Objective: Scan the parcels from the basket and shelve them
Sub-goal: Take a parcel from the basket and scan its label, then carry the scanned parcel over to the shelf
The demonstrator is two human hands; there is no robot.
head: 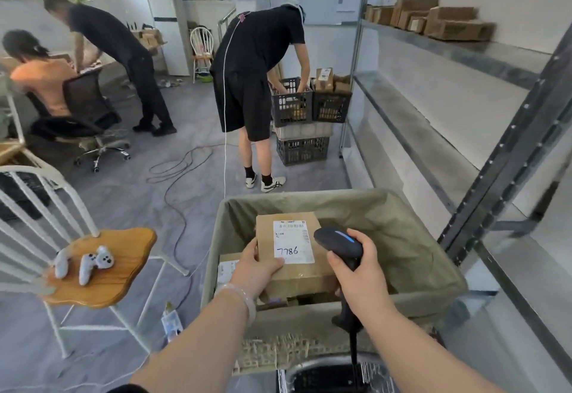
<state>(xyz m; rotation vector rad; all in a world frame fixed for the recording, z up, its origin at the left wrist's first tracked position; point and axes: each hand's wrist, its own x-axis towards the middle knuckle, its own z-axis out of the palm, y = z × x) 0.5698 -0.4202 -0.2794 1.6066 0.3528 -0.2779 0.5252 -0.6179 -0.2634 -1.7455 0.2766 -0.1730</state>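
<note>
A brown cardboard parcel with a white label marked 7786 is lifted above the cloth-lined basket. My left hand grips its left side, thumb on the label's lower corner. My right hand grips a black barcode scanner, whose head points at the label from the right. More parcels lie lower in the basket, partly hidden. The metal shelf unit stands on the right, with several brown boxes on its top shelf.
A white chair with a wooden seat and a game controller stands at the left. A person bends over stacked black crates ahead. Two other people work at a desk at the far left. Cables trail over the floor.
</note>
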